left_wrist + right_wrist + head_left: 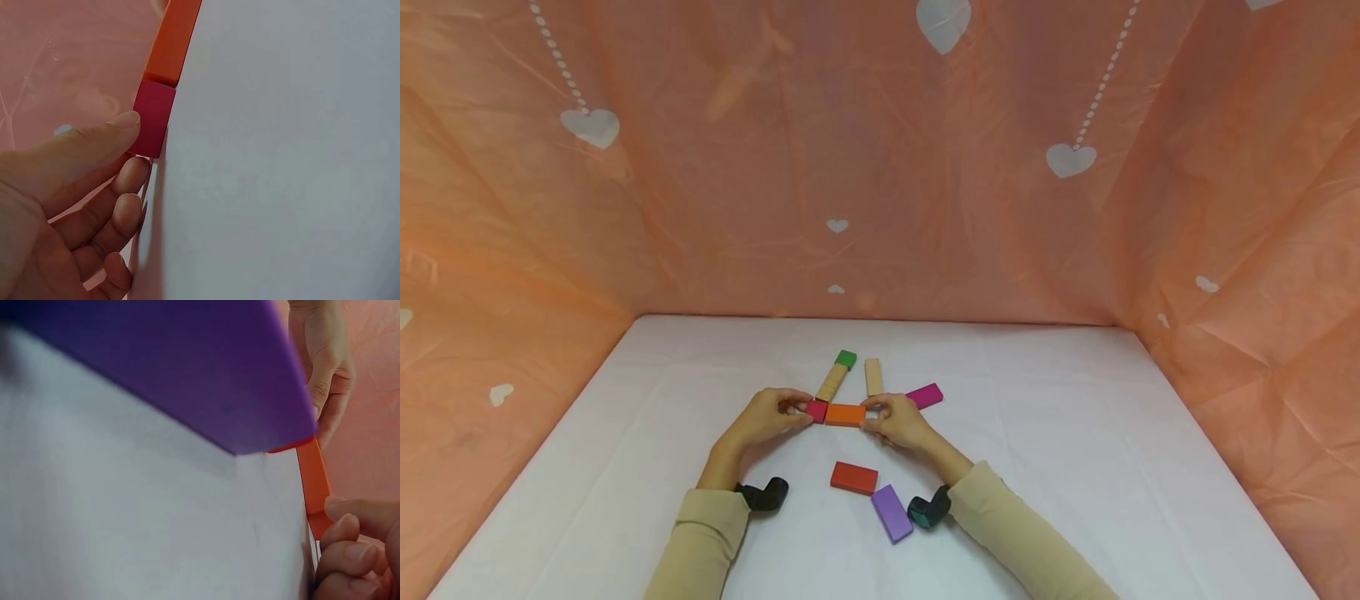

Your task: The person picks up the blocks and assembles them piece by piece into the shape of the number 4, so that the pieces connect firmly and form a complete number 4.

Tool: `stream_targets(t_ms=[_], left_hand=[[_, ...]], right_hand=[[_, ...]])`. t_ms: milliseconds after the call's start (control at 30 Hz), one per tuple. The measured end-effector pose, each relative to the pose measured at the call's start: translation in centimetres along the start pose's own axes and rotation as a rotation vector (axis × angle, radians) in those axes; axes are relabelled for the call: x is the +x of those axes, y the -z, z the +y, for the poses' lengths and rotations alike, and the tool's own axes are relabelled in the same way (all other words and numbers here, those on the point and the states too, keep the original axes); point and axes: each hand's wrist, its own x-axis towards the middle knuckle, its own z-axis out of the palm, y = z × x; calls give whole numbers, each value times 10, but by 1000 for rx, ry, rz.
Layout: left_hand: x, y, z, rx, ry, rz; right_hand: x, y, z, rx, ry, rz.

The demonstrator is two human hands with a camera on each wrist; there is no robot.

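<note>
My left hand (pixel 769 417) pinches a crimson block (pixel 816 411) by its left end, thumb and fingertips on it. An orange block (pixel 846 415) lies end to end with the crimson one, and in the left wrist view their ends meet. At the orange block's right end, the thumb and index finger of my right hand (pixel 898 420) grip it. Behind the crimson block a plain wooden block (pixel 831 382) slants away, with a green block (pixel 846 360) at its far end. A second plain wooden block (pixel 874 377) lies just beyond my right hand.
Right of the right hand lies a magenta block (pixel 927 395). Nearer to me, a red block (pixel 853 477) and a purple block (pixel 892 514) lie corner to corner; the purple one looms large in the right wrist view. Orange cloth (pixel 880 250) walls the white table (pixel 1075 433).
</note>
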Motion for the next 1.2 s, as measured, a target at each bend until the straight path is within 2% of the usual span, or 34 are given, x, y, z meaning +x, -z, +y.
stream_targets(t_ms=[167, 467, 667, 867, 1033, 1133, 1200], left_hand=[[1, -1, 0, 14, -11, 9], [0, -1, 3, 25, 6, 13], [-1, 1, 3, 6, 18, 7], [-3, 3, 4, 13, 1, 37], [-3, 2, 8, 37, -56, 60], [-1, -1, 10, 45, -108, 66], [0, -3, 12, 41, -120, 63]], right_hand=[[-1, 0, -1, 1, -10, 10], [-1, 0, -2, 2, -14, 11], [-3, 3, -2, 2, 0, -4], [-7, 9, -4, 3, 30, 9], [-10, 17, -2, -30, 61, 88], [-10, 21, 2, -27, 70, 118], [-10, 24, 4, -27, 74, 134]])
